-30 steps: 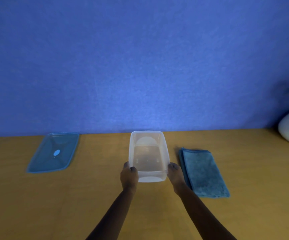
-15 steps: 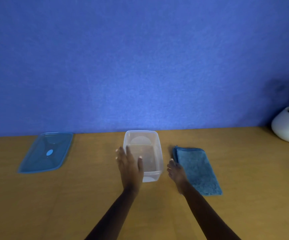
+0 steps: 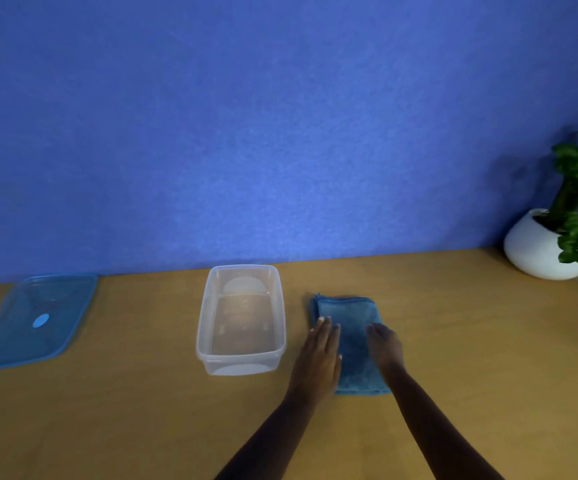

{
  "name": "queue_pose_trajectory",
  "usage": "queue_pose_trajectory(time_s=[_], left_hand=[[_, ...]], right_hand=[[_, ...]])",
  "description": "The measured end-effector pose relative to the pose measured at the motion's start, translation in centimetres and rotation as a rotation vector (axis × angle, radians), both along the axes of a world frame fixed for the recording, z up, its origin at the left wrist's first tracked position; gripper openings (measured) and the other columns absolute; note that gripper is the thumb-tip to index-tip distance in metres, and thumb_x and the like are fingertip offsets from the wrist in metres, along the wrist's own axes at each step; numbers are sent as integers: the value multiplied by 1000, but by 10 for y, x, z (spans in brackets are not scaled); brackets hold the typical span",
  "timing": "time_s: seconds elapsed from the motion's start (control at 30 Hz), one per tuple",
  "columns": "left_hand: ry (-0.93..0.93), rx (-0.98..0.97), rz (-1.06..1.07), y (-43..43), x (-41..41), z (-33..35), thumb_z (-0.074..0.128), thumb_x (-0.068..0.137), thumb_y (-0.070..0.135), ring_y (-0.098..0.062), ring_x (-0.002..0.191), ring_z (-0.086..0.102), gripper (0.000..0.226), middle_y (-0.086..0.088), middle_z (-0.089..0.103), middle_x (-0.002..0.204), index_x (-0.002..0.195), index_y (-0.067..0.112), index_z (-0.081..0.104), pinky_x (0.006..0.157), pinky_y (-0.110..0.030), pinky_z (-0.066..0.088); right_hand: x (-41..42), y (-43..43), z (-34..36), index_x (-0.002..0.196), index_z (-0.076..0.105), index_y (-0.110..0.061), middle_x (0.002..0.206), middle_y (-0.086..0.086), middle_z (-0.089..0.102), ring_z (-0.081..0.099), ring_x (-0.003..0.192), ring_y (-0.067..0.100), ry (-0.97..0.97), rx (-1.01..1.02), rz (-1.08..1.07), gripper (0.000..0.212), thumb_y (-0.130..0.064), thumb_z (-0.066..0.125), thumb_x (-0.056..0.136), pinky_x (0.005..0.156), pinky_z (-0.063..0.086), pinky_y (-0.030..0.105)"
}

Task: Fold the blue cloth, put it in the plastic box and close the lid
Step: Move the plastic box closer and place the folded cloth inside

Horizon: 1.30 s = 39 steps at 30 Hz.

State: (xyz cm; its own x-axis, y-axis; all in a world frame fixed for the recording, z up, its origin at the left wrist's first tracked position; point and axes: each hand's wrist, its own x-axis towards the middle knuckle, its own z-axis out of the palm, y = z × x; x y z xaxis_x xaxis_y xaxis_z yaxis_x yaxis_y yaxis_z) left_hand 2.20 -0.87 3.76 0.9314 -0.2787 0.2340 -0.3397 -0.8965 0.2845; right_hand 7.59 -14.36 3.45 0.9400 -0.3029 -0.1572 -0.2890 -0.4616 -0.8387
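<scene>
The blue cloth (image 3: 351,327) lies folded into a narrow rectangle on the wooden table, right of centre. My left hand (image 3: 318,355) is flat over its left edge with fingers stretched out. My right hand (image 3: 384,344) hovers over or rests on its right side, fingers slightly curled; whether it touches is unclear. The clear plastic box (image 3: 208,323) stands open and empty just left of the cloth. Its blue translucent lid (image 3: 10,341) lies flat at the far left of the table.
A white round pot with a green plant (image 3: 540,251) stands at the back right corner. A blue wall rises right behind the table's rear edge (image 3: 384,258).
Both hands let go of the box and moved right onto the folded cloth. The view has shifted right, so the box and lid appear further left.
</scene>
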Motion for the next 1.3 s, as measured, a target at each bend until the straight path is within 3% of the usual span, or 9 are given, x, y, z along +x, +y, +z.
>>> queue_pose_trajectory(time_s=[0.07,0.17,0.23,0.37,0.53,0.7,1.0,1.13,1.3], left_hand=[[87,-96,60,-7,1,-8,79,67,34,-19,113,65,55,-8,69,120,114,7,67,87,-26,57],[201,-261,132,-16,10,-20,44,96,23,-22,144,27,53,-13,32,152,143,4,29,117,-31,31],[287,-323,211,-21,14,-25,35,99,24,-19,142,26,53,-10,27,154,146,7,19,117,-30,29],[399,-466,391,-28,22,-27,38,97,21,-25,128,43,52,-15,42,141,144,5,23,107,-33,39],[513,-672,579,-30,36,-25,48,94,20,-33,122,50,42,-20,52,131,129,-3,43,104,-39,41],[638,-852,596,-28,41,-18,52,92,24,-32,111,58,38,-21,62,120,117,-4,55,91,-36,47],[337,-894,480,-17,56,30,54,90,20,-34,97,61,26,-22,65,104,99,-3,61,77,-32,44],[225,-880,465,14,65,54,53,92,18,-38,93,61,26,-21,60,91,94,-8,59,63,-28,34],[133,-861,506,70,68,73,53,92,16,-39,99,60,27,-30,63,106,100,-9,59,84,-42,46]], right_hand=[[0,-10,-3,90,62,4,85,17,60,55,82,29,-4,-95,12,29,-10,37,97,70,38,33],[1,-25,-11,116,58,6,117,23,59,54,107,35,11,-173,1,31,-8,40,96,87,43,34],[1,-33,-18,125,54,4,125,23,55,52,113,36,37,-180,-16,34,-10,41,96,91,43,35],[2,-42,-30,115,58,3,115,21,60,56,100,31,118,-168,1,31,-17,43,97,76,39,27],[3,-49,-33,77,55,-6,83,11,58,52,80,26,185,-109,29,27,-26,47,95,65,36,28],[1,-52,-24,82,61,2,80,17,63,58,75,29,192,3,71,34,-30,53,92,63,41,32],[14,-36,20,64,54,-7,62,7,55,49,61,21,-11,52,54,33,-28,56,91,57,38,31],[24,-9,45,54,42,-16,56,-1,45,42,59,18,-119,76,54,40,-28,58,90,51,30,28],[29,39,62,67,49,-7,65,6,49,45,64,19,-184,147,136,31,-27,60,89,57,34,30]])
